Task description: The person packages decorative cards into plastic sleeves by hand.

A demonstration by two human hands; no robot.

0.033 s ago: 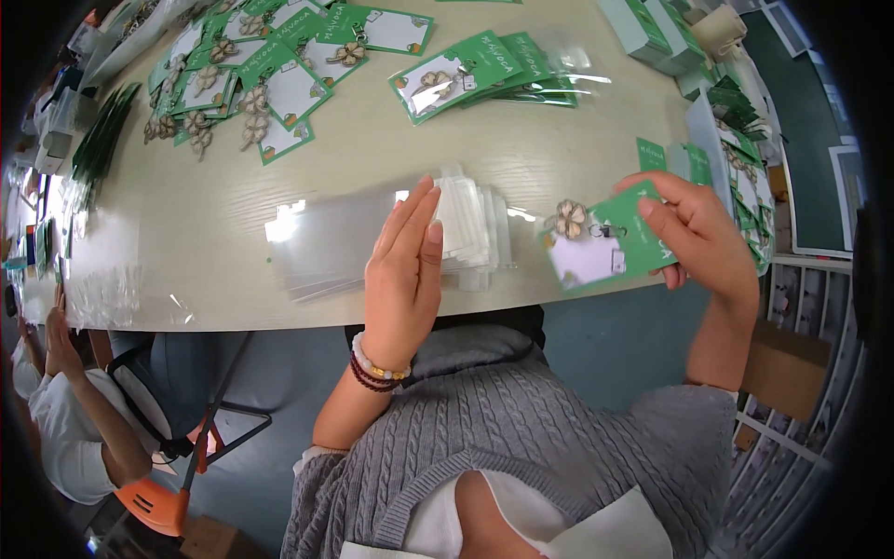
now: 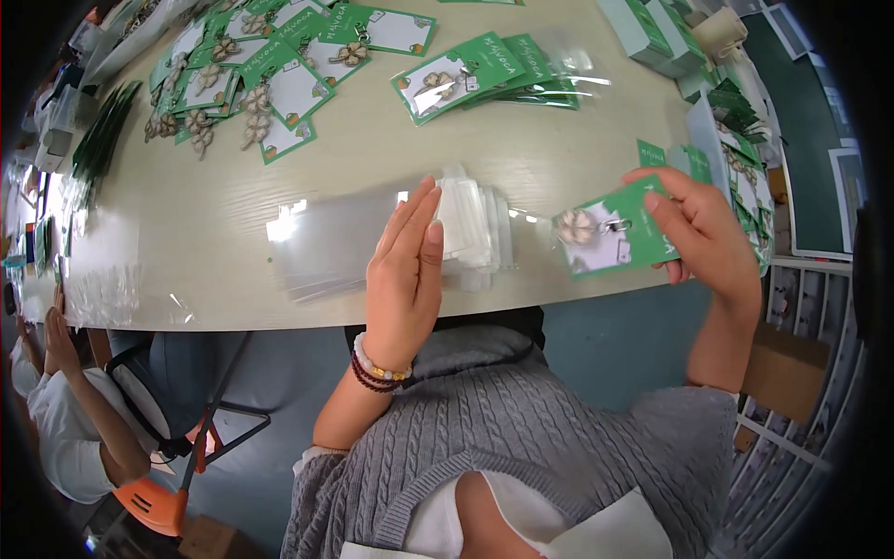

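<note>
Between the fingers and thumb of my right hand [image 2: 703,228] is a green and white backing card [image 2: 610,256]. Attached to the card by a metal clasp is a pale, clover-like charm [image 2: 576,226]. The card is held above the table's near right part. My left hand [image 2: 407,252] stands on edge with its fingers stretched out and close together, holding nothing. It rests on or just over a stack of clear plastic bags [image 2: 340,238], whose whitish ends [image 2: 470,224] fan out on its right.
Several similar cards with charms [image 2: 289,88] lie heaped at the far left of the table [image 2: 205,224]. Bagged cards [image 2: 456,79] overlap at the far middle. A bin of cards [image 2: 708,140] and green-and-white boxes [image 2: 652,37] stand at right. Another person [image 2: 79,419] sits at left.
The charm has swung right and lies more over the card's white part. The card in my right hand has tilted slightly. My left hand has stayed put.
</note>
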